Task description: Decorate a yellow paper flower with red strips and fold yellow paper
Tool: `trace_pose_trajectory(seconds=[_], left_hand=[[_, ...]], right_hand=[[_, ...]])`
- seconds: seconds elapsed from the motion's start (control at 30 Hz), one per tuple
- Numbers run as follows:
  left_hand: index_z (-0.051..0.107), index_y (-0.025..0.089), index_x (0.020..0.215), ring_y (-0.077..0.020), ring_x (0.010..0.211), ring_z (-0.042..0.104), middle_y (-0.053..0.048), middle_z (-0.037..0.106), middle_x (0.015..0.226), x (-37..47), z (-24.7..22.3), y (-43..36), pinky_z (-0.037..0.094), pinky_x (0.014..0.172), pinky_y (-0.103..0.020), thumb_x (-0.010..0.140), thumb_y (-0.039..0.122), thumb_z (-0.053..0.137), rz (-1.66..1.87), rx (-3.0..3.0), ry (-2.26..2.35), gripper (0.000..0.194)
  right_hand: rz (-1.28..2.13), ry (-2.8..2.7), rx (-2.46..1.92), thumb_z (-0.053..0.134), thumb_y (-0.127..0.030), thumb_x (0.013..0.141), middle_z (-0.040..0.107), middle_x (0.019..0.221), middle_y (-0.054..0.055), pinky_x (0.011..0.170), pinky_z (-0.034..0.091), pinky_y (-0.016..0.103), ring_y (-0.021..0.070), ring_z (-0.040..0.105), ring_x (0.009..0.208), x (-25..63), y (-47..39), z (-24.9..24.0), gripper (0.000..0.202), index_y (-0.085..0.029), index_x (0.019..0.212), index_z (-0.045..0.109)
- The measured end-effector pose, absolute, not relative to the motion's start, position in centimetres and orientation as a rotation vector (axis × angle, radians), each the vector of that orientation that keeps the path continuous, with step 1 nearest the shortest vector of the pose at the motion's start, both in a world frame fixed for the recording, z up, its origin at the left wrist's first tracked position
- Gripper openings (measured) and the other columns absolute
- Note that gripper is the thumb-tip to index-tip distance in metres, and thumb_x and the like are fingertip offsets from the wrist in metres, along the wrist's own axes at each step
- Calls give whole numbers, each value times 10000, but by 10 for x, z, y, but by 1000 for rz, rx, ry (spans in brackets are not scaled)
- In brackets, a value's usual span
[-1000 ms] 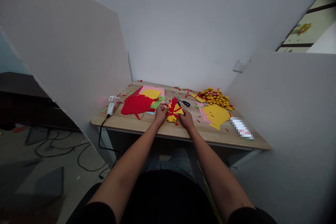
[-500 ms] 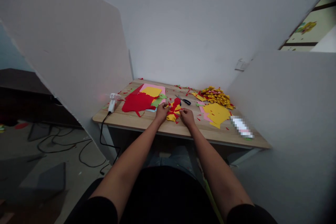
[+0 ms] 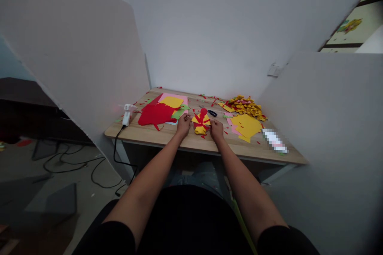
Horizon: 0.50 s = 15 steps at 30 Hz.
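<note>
Scissors (image 3: 211,112) behind paper piece (image 3: 201,122)

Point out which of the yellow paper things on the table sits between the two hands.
The small yellow-and-red paper piece, between the left hand and right hand. The flat yellow sheet and the heaped yellow pile lie further right.

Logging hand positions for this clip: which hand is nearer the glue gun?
Left. The left hand lies closer to the glue gun; the right hand is farther, beyond the red-and-yellow paper piece.
</note>
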<state>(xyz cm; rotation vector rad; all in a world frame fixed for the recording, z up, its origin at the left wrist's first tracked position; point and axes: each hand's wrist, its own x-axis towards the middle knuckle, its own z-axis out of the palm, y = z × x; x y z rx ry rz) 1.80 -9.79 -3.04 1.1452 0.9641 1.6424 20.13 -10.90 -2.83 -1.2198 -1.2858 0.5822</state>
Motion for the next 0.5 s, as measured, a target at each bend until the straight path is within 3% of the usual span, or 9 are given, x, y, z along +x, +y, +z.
trace_pose_trajectory(seconds=[0.17,0.5], left_hand=[[634,176,885,-103,561,540,12,614,688,19,-28,-99,430,558,-219,776,322,687,1603,1184,965,190],[719,143,822,-183,700,638,-53,721,780,24,-28,-108,529,683,-301,582,224,848,1418,1439,941,285]], right_hand=[[602,-1267,-1224,508,-590,785,497,507,-16,507,352,273,146,442,525,201,-111,-27,418,-221,588,505],[637,-1337,-1193,501,-727,789,521,538,-8,527,413,269,156,488,578,205,-115,-23,540,-204,673,566]])
